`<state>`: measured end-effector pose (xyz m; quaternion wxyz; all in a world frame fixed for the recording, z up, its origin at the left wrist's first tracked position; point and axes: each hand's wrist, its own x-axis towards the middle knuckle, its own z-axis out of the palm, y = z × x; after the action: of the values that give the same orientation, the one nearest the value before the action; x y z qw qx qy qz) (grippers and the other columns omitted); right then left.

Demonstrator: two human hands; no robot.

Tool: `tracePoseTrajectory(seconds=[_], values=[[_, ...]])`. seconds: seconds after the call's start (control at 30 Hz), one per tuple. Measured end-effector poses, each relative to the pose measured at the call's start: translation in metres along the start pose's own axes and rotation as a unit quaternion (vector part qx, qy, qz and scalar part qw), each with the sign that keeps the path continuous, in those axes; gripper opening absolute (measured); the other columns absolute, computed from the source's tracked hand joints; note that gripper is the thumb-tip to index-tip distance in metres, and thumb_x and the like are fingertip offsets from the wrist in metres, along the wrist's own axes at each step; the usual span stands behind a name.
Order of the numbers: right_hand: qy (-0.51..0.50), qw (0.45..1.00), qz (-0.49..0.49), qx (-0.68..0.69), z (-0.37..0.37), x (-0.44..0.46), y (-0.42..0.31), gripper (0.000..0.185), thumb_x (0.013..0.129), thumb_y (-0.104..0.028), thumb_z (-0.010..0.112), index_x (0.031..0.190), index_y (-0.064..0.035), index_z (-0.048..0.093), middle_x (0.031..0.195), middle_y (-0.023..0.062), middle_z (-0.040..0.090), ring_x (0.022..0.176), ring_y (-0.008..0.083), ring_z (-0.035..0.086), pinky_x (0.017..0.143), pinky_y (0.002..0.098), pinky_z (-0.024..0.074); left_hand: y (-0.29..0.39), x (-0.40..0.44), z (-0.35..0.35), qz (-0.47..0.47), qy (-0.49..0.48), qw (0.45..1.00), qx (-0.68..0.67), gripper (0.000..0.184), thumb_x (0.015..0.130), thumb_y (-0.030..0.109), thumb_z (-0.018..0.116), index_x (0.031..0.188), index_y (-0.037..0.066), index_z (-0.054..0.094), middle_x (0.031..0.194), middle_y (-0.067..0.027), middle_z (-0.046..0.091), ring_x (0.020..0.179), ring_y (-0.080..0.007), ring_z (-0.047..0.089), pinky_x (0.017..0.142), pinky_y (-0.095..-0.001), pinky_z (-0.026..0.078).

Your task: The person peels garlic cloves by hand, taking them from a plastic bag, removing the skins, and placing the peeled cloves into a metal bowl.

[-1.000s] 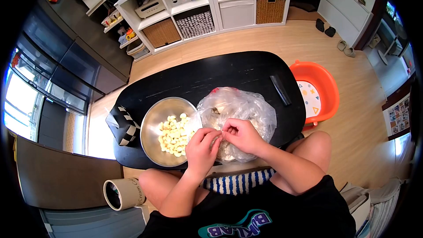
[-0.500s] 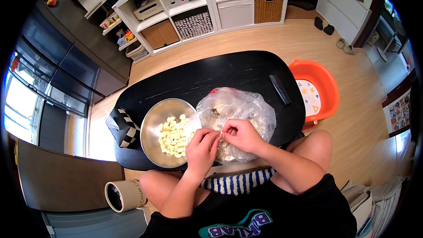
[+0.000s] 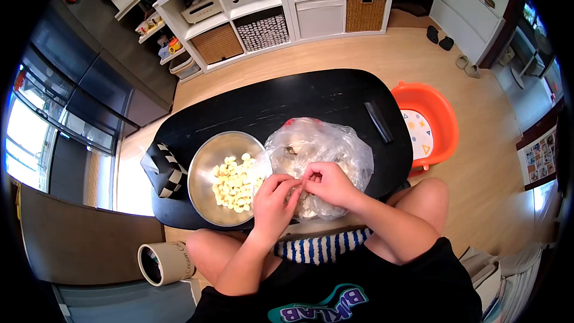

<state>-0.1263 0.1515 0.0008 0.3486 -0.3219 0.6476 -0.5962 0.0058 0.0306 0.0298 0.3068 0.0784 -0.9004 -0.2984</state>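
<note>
My left hand (image 3: 275,202) and my right hand (image 3: 327,184) meet at their fingertips over the near edge of a clear plastic bag (image 3: 347,149). Both are closed in a pinch on something small that the fingers hide. Pale, flaky pieces show through the bag, which rests on the black table (image 3: 251,104). Left of it stands a steel bowl (image 3: 202,194) with several pale yellow, clove-like pieces (image 3: 233,182) inside. Part of the bag reaches over the bowl's right rim.
A black-and-white checkered item (image 3: 167,170) is at the table's left end, a dark bar-shaped object (image 3: 378,122) near its right end. An orange tub (image 3: 442,122) stands right of the table, a beige bin (image 3: 173,262) at the lower left. White shelves (image 3: 257,5) are behind.
The whole view has shifted slightly. Both hands stay together over the bag, with only small movements of the fingers.
</note>
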Motion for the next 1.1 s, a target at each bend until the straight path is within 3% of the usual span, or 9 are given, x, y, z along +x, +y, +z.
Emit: tracePoseTrajectory(seconds=[0.07,0.13,0.63,0.73,0.8,1.1], values=[[0.0,1.0,-0.003,-0.028,-0.0003,-0.0009,-0.0023,0.005,0.082,-0.004,0.066,0.081,0.0011,0.066,0.072,0.0058,0.067,0.067,0.0096,0.061,0.062,0.0256,0.0496,0.0002,-0.0003,-0.0003,-0.006,0.002,1.0,-0.001,0.021,0.075,-0.003,0.077,0.094,0.004,0.072,0.092,-0.0094,0.065,0.079,-0.0248,0.067,0.068,-0.0326,0.054],[-0.002,0.999,-0.013,-0.032,0.0,-0.0017,-0.004,0.003,0.086,-0.003,0.065,0.083,-0.001,0.067,0.071,-0.0005,0.064,0.066,0.0035,0.056,0.059,0.0206,0.0446,-0.0001,-0.001,-0.0005,-0.012,0.004,1.0,-0.002,0.02,0.075,-0.003,0.077,0.093,0.004,0.072,0.091,-0.0092,0.065,0.079,-0.0247,0.066,0.067,-0.0327,0.054],[-0.004,0.999,-0.01,-0.046,-0.001,-0.0022,-0.0063,0.001,0.084,-0.001,0.066,0.083,-0.0007,0.066,0.072,-0.0002,0.063,0.066,0.0042,0.056,0.06,0.0214,0.0455,-0.0001,-0.0025,0.0026,-0.015,0.0,1.0,-0.023,0.018,0.075,-0.006,0.074,0.09,0.002,0.068,0.091,-0.01,0.064,0.075,-0.0231,0.068,0.066,-0.0309,0.056],[-0.006,0.999,-0.017,-0.047,-0.0014,-0.0014,-0.0019,0.003,0.085,-0.002,0.067,0.083,-0.001,0.066,0.072,-0.0006,0.063,0.067,0.0039,0.056,0.06,0.0212,0.0449,-0.0004,-0.003,0.0024,-0.028,-0.014,0.999,-0.022,0.02,0.076,-0.006,0.075,0.093,0.002,0.069,0.091,-0.01,0.064,0.076,-0.0223,0.068,0.067,-0.0303,0.056],[-0.011,0.999,-0.013,-0.042,-0.002,-0.0015,-0.002,0.003,0.085,-0.003,0.067,0.083,-0.0012,0.066,0.072,-0.0008,0.062,0.067,0.0038,0.055,0.06,0.0211,0.0445,-0.003,-0.0043,0.0037,-0.062,-0.027,0.996,-0.055,0.017,0.079,0.002,0.076,0.095,0.005,0.069,0.092,-0.008,0.063,0.075,-0.0233,0.068,0.064,-0.0324,0.055],[-0.037,0.998,0.0,-0.041,-0.0033,-0.0008,-0.0034,0.004,0.087,-0.003,0.066,0.083,-0.0019,0.065,0.073,-0.0006,0.063,0.067,0.0041,0.056,0.06,0.0207,0.0445,-0.0006,-0.0022,0.0017,-0.083,-0.035,0.992,-0.084,0.014,0.081,-0.001,0.074,0.093,0.002,0.069,0.091,-0.0087,0.063,0.072,-0.0199,0.068,0.063,-0.0299,0.057]])
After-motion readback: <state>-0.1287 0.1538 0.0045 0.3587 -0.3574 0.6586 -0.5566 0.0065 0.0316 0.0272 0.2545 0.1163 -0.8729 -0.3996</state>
